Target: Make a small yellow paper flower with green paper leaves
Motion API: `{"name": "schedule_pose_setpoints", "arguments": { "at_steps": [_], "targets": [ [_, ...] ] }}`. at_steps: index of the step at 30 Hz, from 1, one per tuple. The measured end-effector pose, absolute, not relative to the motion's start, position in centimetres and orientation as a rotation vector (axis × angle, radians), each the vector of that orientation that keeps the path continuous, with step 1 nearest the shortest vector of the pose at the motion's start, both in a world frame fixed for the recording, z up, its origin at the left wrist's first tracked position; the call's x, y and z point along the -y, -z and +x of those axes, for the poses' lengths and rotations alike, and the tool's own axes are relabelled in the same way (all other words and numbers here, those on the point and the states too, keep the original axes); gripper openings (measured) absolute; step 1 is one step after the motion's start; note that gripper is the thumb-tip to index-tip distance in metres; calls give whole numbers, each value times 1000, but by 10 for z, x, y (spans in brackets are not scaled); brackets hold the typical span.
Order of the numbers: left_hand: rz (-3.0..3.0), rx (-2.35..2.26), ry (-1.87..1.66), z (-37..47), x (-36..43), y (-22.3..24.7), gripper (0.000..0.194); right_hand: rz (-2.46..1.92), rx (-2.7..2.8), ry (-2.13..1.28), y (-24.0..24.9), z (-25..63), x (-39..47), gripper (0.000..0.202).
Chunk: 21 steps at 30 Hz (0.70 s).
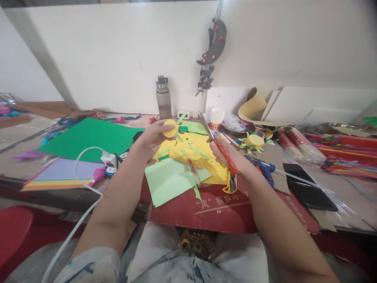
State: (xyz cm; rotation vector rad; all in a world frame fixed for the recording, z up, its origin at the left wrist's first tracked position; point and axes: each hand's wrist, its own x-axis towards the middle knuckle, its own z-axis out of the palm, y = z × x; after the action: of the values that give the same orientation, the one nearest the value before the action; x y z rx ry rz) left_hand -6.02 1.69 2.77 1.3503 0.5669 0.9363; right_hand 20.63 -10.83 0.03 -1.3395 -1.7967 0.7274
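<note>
My left hand (154,135) pinches a round yellow paper disc (170,128) with green paper strips sticking out from its edge. In my right hand (225,151) is a pair of scissors (223,152) with orange handles, blades pointing up and away from me, apart from the disc. Below both hands lie crumpled yellow paper (188,153) with green scraps on it, and a light green sheet (169,182). A yellow utility knife (231,184) rests near my right wrist. A similar yellow disc with green strips (255,140) sits to the right.
A red board (206,212) covers the near edge. Left are a green sheet (94,137) and a white cable (78,161). A bottle (163,100) and paper cup (216,118) stand behind. Right are a blue glue gun (266,173), a phone (309,186) and pipe cleaners (344,155).
</note>
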Motion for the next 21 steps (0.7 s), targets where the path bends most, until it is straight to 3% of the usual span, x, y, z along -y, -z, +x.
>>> {"name": "schedule_pose_setpoints", "arguments": {
  "at_steps": [5, 21],
  "targets": [
    [1455, -580, -773, -69, -18, -29, 42, -1332, 1931, -643, -17, 211, 113, 55],
    [1457, -761, -605, -73, -21, -21, 38, -1408, 2163, -672, -21, 216, 116, 49]
  ]
}}
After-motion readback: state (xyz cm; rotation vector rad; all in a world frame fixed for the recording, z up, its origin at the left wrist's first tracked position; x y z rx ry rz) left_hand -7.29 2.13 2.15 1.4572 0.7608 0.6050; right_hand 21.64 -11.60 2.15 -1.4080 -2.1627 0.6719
